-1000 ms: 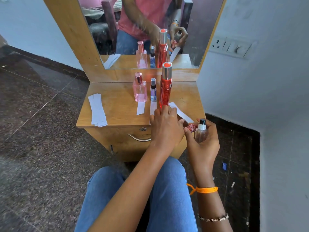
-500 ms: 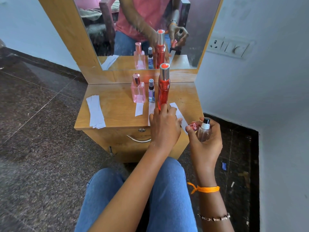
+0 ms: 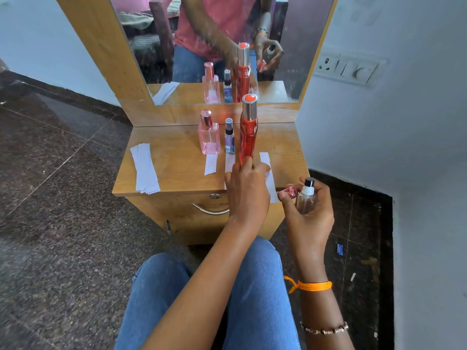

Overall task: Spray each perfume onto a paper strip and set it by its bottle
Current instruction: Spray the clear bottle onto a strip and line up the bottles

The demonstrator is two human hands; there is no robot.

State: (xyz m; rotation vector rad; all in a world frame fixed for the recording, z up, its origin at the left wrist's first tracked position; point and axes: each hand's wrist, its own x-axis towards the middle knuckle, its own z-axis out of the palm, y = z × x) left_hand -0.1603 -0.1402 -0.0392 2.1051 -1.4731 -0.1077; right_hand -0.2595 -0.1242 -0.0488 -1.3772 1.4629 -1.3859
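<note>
Near the centre of the frame the left hand [image 3: 246,190] grips the base of a tall red perfume bottle [image 3: 248,137], fingers curled round its lower end. The bottle stands upright, long axis vertical, its silver cap with a red top pointing up toward the mirror [image 3: 202,34]; its foot is at the wooden surface [image 3: 177,157], but the hand hides whether it touches.

To the right, just off the front edge of the surface, the right hand [image 3: 307,210] holds a small clear spray bottle [image 3: 306,199] in its curled fingers, upright with a slight tilt, the black-and-white nozzle pointing up. The same hand pinches a small pink cap [image 3: 288,192] between thumb and fingertips, just left of the clear bottle.

Three paper strips lie near the front of the surface, their long axes running from back to front. One strip [image 3: 211,164] lies in front of a pink square bottle [image 3: 209,137]. A second strip [image 3: 230,162] lies in front of a small purple spray bottle [image 3: 229,140] and is partly covered by the left hand. A third, longer strip [image 3: 268,173] lies right of the red bottle, angled slightly, its front end reaching past the edge of the surface.

At the left of the surface lies a stack of unused strips [image 3: 145,168], pointing back to front. The pink, purple and red bottles stand in a row near the mirror.
</note>
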